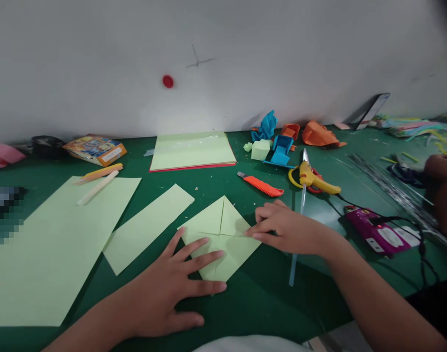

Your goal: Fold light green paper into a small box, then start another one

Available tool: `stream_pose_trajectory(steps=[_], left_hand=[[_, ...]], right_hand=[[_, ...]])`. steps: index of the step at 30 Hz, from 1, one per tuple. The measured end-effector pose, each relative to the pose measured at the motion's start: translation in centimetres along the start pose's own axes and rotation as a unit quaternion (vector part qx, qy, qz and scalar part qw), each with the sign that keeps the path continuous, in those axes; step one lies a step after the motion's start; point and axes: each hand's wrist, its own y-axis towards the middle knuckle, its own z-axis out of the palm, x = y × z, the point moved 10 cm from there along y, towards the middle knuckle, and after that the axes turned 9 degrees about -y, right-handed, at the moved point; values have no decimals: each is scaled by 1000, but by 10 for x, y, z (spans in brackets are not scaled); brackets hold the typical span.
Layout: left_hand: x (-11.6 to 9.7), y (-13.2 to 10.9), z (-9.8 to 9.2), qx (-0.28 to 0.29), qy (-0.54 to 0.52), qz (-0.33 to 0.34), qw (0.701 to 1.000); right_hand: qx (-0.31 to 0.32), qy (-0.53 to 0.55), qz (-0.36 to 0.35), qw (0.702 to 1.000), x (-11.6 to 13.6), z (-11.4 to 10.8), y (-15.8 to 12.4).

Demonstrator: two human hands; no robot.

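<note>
A pale green sheet of paper (235, 254) lies folded in front of me, turned like a diamond, with its upper flaps meeting along a crease. Spread flat over its left and lower part is my left hand (172, 283), open. My right hand (282, 227) is closed at the paper's right corner, its thumb and index finger pressed on the folded edge. Left of the folded paper rests a pale green strip of paper (150, 230). Just beyond it lies an orange box cutter (262, 185).
A large green sheet (51, 259) bears an orange pen-like tool (103, 172). Behind stand a paper stack (192, 151) and a patterned box (95, 149). To the right are a yellow glue gun (314, 180), a purple device (377, 232) with cables, and another person's hand (443, 195).
</note>
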Motion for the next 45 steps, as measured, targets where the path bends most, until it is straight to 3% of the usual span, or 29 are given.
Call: stream_pose_trajectory(steps=[7, 12, 20, 29, 38, 45], left_hand=[[10, -4, -22, -85, -49, 0, 995], [15, -6, -24, -127, -51, -8, 991], [16, -4, -29, -218, -24, -20, 976], [22, -3, -25, -191, 8, -45, 981], [-1, -1, -22, -157, 3, 28, 987], [3, 2, -16, -129, 62, 21, 989]], right_hand=[[-63, -23, -48, 997, 28, 5, 13], [-86, -28, -74, 993, 40, 12, 19], [-59, -28, -109, 992, 49, 24, 25], [-42, -49, -106, 992, 52, 26, 24], [-71, -56, -75, 993, 47, 18, 23], [-91, -52, -7, 994, 36, 12, 24]])
